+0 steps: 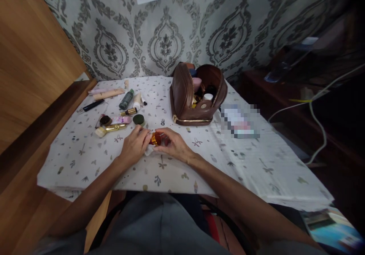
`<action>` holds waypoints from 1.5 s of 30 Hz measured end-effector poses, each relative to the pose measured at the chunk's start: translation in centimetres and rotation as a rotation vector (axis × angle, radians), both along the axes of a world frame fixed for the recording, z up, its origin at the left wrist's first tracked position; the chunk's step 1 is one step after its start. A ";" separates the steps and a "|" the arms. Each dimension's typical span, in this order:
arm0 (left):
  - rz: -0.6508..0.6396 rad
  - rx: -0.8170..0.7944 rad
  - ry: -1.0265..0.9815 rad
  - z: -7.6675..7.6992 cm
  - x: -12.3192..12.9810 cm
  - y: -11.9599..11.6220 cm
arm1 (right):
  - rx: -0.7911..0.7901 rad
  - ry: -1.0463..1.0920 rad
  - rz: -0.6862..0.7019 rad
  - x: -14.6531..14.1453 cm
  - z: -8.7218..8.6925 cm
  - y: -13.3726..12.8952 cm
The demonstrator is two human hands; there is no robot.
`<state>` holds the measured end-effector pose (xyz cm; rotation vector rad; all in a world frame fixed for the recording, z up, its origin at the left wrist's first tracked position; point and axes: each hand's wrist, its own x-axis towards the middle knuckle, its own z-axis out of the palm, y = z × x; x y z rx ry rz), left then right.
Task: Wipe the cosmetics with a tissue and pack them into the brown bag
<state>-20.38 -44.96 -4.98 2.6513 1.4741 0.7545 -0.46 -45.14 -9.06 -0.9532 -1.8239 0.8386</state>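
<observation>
My right hand (176, 146) grips a small amber jar (156, 138) with a shiny gold band, tipped on its side just above the table. The fingers of my left hand (134, 144) are closed at the jar's left end, pressing a crumpled white tissue (148, 150) against it. Part of the jar is hidden by my left fingers. Just beyond my left hand stands a round dark green jar (138, 120). Left of it lie a gold tube (115, 127), a pink tube (122, 120) and a black and gold lipstick (129, 112).
A brown cosmetic bag (185, 95) gapes open at the back, full of items. Farther left are a green bottle (126, 99), a cream tube (108, 94) and a black pen-like item (92, 105). A blurred-out flat object (241, 121) lies right. A wooden panel (37, 57) borders the left.
</observation>
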 end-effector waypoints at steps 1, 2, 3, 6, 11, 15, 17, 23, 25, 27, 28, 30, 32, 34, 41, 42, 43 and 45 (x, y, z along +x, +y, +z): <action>0.009 0.007 0.024 -0.1 0.0 0.0 | -0.004 -0.004 -0.012 -0.1 0.0 0.0; 0.016 0.014 0.047 -0.1 0.0 0.1 | -0.010 -0.009 -0.019 -0.1 0.0 -0.1; 0.022 0.017 0.062 -0.1 -0.1 0.2 | -0.017 -0.012 -0.021 -0.2 0.0 -0.1; 0.028 0.003 0.040 0.2 -0.7 1.3 | -0.029 -0.009 0.007 -0.2 -0.1 -0.2; 0.101 0.025 -0.028 1.7 -1.4 3.3 | 0.002 0.012 0.076 -0.2 0.1 -0.2; 0.207 0.105 0.124 2.7 -0.2 4.1 | 0.024 -0.025 0.116 -0.2 0.6 -0.4; 0.269 0.106 0.232 2.7 0.5 4.3 | 0.037 -0.044 0.136 -0.1 0.8 -0.6; 0.343 0.030 0.303 2.0 1.2 4.2 | 0.132 -0.095 0.189 -0.2 1.1 -0.7; 0.332 -0.019 0.242 1.8 1.3 4.2 | 0.173 -0.107 0.209 -0.2 1.1 -0.7; 0.286 -0.091 0.148 1.7 1.4 4.2 | 0.193 -0.111 0.210 -0.2 1.1 -0.6; 0.245 -0.141 0.087 1.7 1.6 4.2 | 0.189 -0.109 0.202 -0.2 1.1 -0.6; 0.141 -0.267 -0.050 1.8 1.6 3.9 | 0.152 -0.103 0.180 0.0 1.1 -0.7; 0.032 -0.409 -0.173 2.0 1.2 3.5 | 0.099 -0.100 0.171 0.1 1.2 -0.9; -0.042 -0.537 -0.259 2.5 0.1 3.0 | 0.057 -0.105 0.182 0.2 1.2 -1.0; -0.339 -0.936 -0.365 3.6 -4.8 2.4 | 0.052 -0.052 0.205 0.0 0.9 -0.8; -0.347 -0.953 -0.397 3.5 -5.1 2.4 | 0.065 -0.048 0.211 0.0 0.9 -0.7; -0.333 -0.954 -0.435 3.5 -5.1 2.4 | 0.076 -0.045 0.216 0.0 0.8 -0.7; -0.285 -0.945 -0.500 3.3 -4.9 2.3 | 0.079 -0.048 0.227 0.0 0.8 -0.6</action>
